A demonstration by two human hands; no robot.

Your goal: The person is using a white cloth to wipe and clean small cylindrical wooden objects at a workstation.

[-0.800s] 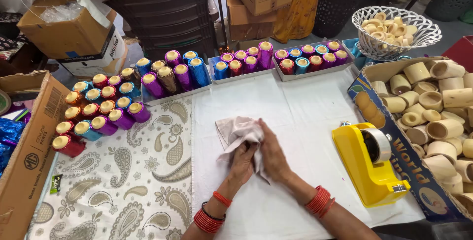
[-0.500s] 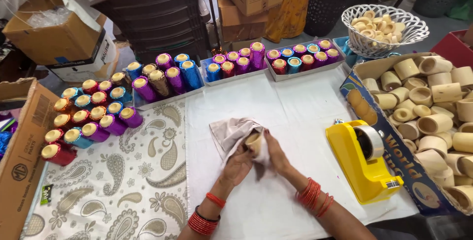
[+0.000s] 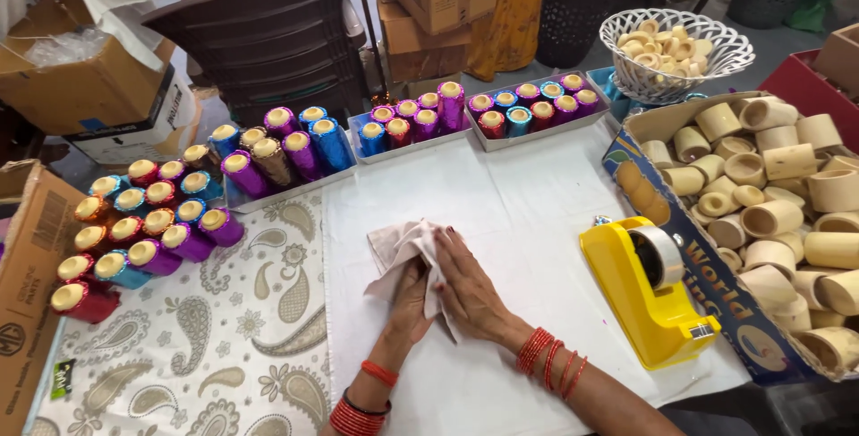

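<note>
A pale beige cloth [image 3: 400,243] is bunched between both hands above the white sheet [image 3: 528,194] in front of me. My left hand [image 3: 410,300] grips the cloth from below. My right hand [image 3: 467,286] lies over its right side, fingers stretched along it. Whatever is inside the cloth is hidden now. Both wrists wear red bangles.
A yellow tape dispenser [image 3: 646,297] stands right of my hands. A cardboard box of plain cream tubes [image 3: 774,212] fills the right edge, a white basket of small tubes [image 3: 676,53] behind it. Foil-wrapped tubes sit in trays [image 3: 412,123] and lie in rows at left [image 3: 143,226].
Half a second ago a cream tube end showed out of the cloth between my hands; now the cloth and my right hand cover it. The view has shifted slightly.
</note>
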